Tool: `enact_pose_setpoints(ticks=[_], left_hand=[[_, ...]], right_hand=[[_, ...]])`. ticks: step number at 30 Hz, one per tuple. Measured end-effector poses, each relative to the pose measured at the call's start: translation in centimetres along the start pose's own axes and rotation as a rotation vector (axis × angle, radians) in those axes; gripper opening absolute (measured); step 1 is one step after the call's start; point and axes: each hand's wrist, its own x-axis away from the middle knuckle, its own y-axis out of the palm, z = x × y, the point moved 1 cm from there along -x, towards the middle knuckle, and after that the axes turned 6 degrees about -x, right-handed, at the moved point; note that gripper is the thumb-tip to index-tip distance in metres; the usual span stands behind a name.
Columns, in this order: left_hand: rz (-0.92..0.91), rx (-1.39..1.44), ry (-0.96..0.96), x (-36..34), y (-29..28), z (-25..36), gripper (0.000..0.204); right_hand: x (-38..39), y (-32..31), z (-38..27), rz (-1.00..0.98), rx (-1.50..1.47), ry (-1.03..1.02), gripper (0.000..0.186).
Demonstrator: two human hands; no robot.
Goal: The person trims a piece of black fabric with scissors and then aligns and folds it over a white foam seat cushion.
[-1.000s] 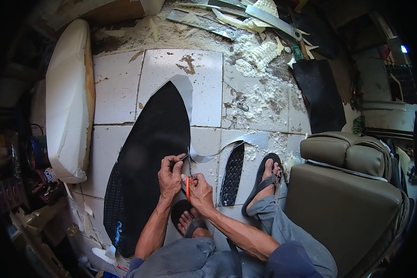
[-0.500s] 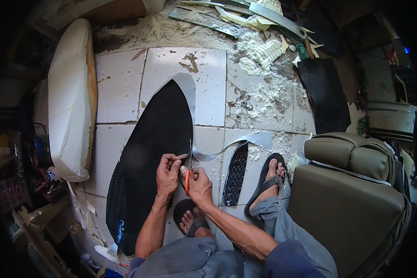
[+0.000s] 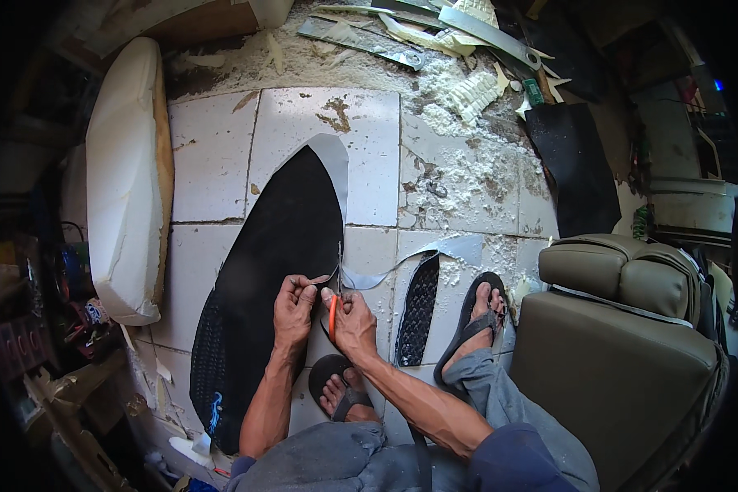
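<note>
On the tiled floor in front of me lies a long black sheet (image 3: 275,238) tapering to a point at its far end, with a textured patch and a blue mark near its lower left. A silver-grey margin (image 3: 334,160) follows its upper right edge and trails off as a curled strip (image 3: 367,280). My right hand (image 3: 356,328) is closed round orange-handled scissors (image 3: 333,316), their blades pointing away from me along the sheet's right edge. Close beside it, my left hand (image 3: 293,312) pinches the sheet's edge near the blades. Exactly where the blades meet the material is hard to make out.
To the right are a black textured offcut (image 3: 418,316) and a brown padded seat (image 3: 611,353). A white foam block (image 3: 123,189) stands at the left. Foam crumbs, scraps and a metal ruler (image 3: 361,43) litter the far floor. My sandalled feet flank the offcut.
My left hand has shifted slightly left, still pinching the edge. The right hand and scissors stay almost in place. The whole view has moved a little.
</note>
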Motion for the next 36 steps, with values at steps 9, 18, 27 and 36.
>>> enact_pose_setpoints(ticks=[9,18,27,36], left_hand=[[-0.017,-0.038,0.011,0.3,-0.6,0.1,0.009],[-0.035,-0.012,-0.043,0.6,-1.2,0.1,0.01],[-0.037,0.033,-0.043,0.7,-1.2,0.6,0.013],[-0.038,0.109,-0.07,0.7,-1.6,0.6,0.018]], right_hand=[[-1.0,-0.8,-2.4,-0.05,-0.021,0.106,0.058],[-2.0,-0.6,-1.9,-0.052,-0.008,0.13,0.061],[-2.8,-0.9,-1.9,-0.029,0.082,0.043,0.062],[-3.9,-1.0,-0.9,-0.007,0.161,-0.023,0.057]])
